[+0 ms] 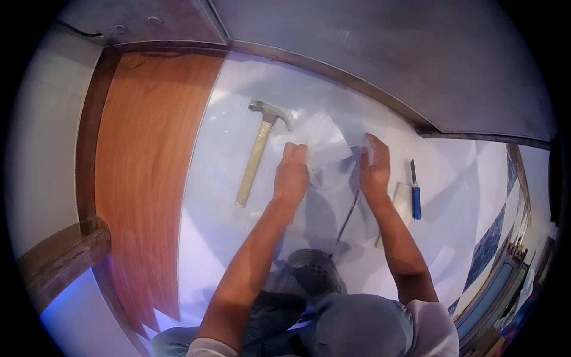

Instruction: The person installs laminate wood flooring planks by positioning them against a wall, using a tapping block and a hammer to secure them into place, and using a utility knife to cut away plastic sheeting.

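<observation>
My left hand (290,174) is closed on a white thin piece of material (324,140), which extends up and to the right from my fingers. To its right my right hand (375,169) has curled fingers around something pale and small, too blurred to make out. Both hands are over a white sheet surface (217,166), where a dark line runs down between them. A claw hammer (257,154) with a pale wrapped handle lies left of my left hand. Right of my right hand lie a blue-handled blade (416,202) and a pale object (401,203), partly hidden by my forearm.
An orange wood-grain panel (143,149) lies at the left beside a wooden beam (77,250). A grey overhanging surface (380,59) spans the back. My knee and shoe (312,268) are below my hands. Stacked boards (493,285) stand at the lower right.
</observation>
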Demonstrator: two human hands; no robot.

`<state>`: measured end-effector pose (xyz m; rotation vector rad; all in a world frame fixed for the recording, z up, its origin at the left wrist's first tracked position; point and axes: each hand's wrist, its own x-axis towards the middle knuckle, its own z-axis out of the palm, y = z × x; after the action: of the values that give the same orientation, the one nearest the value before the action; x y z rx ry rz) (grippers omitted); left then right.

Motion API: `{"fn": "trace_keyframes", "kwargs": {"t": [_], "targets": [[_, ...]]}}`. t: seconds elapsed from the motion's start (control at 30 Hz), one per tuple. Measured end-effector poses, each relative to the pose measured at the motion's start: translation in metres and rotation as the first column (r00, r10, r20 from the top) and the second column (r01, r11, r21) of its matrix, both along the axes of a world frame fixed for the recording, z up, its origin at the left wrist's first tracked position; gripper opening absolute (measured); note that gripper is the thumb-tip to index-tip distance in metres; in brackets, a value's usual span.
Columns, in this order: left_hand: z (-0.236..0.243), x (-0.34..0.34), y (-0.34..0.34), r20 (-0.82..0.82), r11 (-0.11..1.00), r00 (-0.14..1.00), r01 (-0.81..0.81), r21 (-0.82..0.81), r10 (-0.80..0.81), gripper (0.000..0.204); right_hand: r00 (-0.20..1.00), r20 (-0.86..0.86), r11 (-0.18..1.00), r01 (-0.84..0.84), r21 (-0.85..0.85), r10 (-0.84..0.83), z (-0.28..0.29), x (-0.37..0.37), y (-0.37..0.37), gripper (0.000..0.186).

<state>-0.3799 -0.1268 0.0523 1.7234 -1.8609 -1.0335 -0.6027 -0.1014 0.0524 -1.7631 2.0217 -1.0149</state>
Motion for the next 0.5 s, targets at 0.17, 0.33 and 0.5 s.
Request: {"fn": "trace_keyframes", "kwargs": {"t": [0.17,0.33,0.5], "targets": [[-0.024,0.004,0.007,0.036,0.999,0.999,-0.025,-0.021,0.026,0.033,0.927,0.033,0.925,-0.374,0.073,0.372,0.04,0.088,-0.066,0.03],[-0.042,0.002,0.014,-0.335,0.936,0.902,-0.169,0.31,0.274,0.042,0.815,-0.361,0.881,-0.347,0.323,0.453,0.012,0.161,-0.141,0.022],[-0.057,0.008,0.02,-0.045,0.996,0.998,0.046,-0.074,-0.049,0.031,0.639,-0.304,0.675,-0.479,0.562,0.707,-0.011,0.149,-0.179,0.028]]}}
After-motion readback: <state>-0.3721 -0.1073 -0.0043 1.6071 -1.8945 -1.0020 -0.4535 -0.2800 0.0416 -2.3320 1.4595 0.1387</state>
